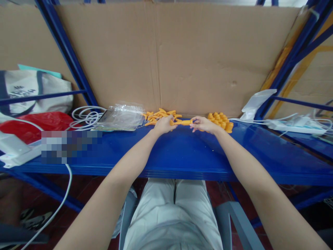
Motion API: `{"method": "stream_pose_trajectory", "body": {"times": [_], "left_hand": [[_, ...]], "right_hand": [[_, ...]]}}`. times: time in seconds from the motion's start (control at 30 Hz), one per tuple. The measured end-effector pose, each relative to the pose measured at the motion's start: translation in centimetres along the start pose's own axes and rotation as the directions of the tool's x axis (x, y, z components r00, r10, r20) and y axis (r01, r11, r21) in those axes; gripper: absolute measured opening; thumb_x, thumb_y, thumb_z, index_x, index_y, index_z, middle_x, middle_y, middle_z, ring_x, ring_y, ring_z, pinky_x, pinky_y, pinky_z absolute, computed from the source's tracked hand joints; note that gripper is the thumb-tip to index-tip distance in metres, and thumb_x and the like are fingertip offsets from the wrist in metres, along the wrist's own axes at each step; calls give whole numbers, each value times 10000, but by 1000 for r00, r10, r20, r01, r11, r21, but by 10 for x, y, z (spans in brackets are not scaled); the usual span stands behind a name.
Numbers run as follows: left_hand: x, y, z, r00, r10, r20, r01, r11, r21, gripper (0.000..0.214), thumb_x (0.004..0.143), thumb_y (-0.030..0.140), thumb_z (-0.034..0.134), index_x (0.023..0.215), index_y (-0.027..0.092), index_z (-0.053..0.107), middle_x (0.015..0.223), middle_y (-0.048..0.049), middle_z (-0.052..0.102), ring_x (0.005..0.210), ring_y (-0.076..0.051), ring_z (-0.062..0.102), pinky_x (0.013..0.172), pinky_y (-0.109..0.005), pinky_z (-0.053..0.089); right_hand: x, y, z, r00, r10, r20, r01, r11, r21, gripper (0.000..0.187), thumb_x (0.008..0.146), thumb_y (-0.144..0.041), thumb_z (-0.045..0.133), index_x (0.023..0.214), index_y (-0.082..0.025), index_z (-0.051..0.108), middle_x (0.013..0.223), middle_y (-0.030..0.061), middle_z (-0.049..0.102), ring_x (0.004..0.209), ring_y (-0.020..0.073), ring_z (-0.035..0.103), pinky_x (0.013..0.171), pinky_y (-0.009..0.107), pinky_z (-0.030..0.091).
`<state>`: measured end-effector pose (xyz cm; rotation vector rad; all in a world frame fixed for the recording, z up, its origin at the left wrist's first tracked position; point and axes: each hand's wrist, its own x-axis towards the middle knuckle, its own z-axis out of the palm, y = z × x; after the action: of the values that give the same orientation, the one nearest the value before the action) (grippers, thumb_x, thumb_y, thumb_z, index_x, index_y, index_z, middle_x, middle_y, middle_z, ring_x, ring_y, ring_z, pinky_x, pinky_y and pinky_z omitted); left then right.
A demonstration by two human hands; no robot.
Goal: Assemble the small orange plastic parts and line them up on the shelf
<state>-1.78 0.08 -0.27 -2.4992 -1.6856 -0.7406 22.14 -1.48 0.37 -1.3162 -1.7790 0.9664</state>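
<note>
An orange plastic piece, long with a narrower middle, lies between my two hands just above the blue tabletop. My left hand is closed around its left end. The fingertips of my right hand pinch its right end. What exactly the piece is, I cannot make out. Behind my left hand lies a loose pile of slender orange parts, with a thin dark coiled cord at its left side. Right beside my right hand, several stubby round orange parts stand grouped together.
Clear plastic bags lie left of the pile, near a coiled white cable. A red bag and white power strips sit at the far left and right. A cardboard panel backs the blue table; blue posts flank it.
</note>
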Motion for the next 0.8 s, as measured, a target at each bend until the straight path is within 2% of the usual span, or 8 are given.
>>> {"method": "stream_pose_trajectory", "body": {"times": [0.2, 0.5, 0.8], "left_hand": [[0, -1, 1, 1000, 22, -16, -23, 1000, -3, 376, 867, 423, 704, 1171, 204, 673, 1092, -83, 757, 1108, -279, 690, 891, -327, 503], [1, 0, 1, 1000, 25, -15, -25, 1000, -4, 361, 873, 412, 703, 1163, 198, 676, 1077, -80, 753, 1086, -271, 698, 871, -316, 499], [2, -2, 2, 1000, 21, 3, -21, 1000, 3, 386, 888, 428, 693, 1202, 206, 651, 1132, -89, 752, 1121, -277, 692, 893, -322, 508]], "right_hand": [[1, 2, -1, 1000, -18, 5, 18, 1000, -8, 126, 918, -102, 686, 999, -170, 618, 871, 62, 771, 629, 115, 703, 589, 208, 571], [4, 5, -3, 998, -52, 41, 51, 998, 25, 150, 894, -165, 755, 886, -184, 607, 743, 27, 740, 588, 112, 678, 566, 200, 542], [1, 2, -2, 999, -23, 25, 23, 1000, 1, 117, 916, -140, 703, 932, -186, 597, 747, 18, 732, 581, 105, 675, 555, 186, 533]]}}
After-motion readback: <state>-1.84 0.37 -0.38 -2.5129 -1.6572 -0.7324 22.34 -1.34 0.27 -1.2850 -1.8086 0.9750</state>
